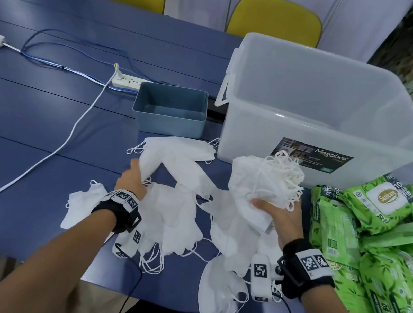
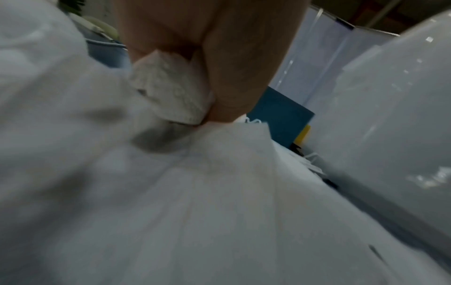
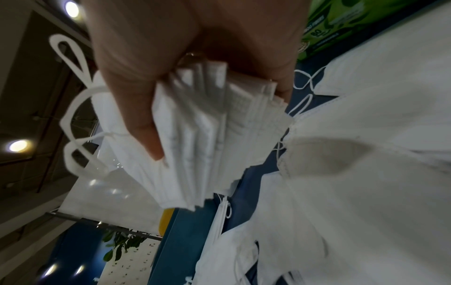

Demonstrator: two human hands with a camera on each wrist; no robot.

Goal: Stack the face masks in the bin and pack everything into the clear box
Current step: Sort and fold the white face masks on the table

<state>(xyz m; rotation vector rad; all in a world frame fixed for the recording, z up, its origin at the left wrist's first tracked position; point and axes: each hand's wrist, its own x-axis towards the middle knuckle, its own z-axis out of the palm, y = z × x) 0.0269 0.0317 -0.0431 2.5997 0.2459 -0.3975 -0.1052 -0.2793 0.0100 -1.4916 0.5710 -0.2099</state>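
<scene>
White face masks (image 1: pixel 176 219) lie scattered on the blue table (image 1: pixel 30 115) in front of me. My left hand (image 1: pixel 133 176) pinches the corner of one mask (image 1: pixel 169 161) at the left of the pile; the left wrist view shows fingers (image 2: pixel 234 77) closed on a mask edge (image 2: pixel 171 96). My right hand (image 1: pixel 275 212) grips a thick stack of masks (image 1: pixel 263 184) above the table, thumb and fingers (image 3: pixel 136 96) around the stack (image 3: pixel 207 135). A small blue-grey bin (image 1: pixel 171 108) stands empty behind the pile. The clear box (image 1: pixel 322 115) stands at the right, empty.
Green wet-wipe packs (image 1: pixel 381 238) are heaped at the right edge of the table. A white power strip (image 1: pixel 128 80) with white and blue cables (image 1: pixel 68 134) lies to the left of the bin. Two yellow chairs (image 1: pixel 276 18) stand behind the table.
</scene>
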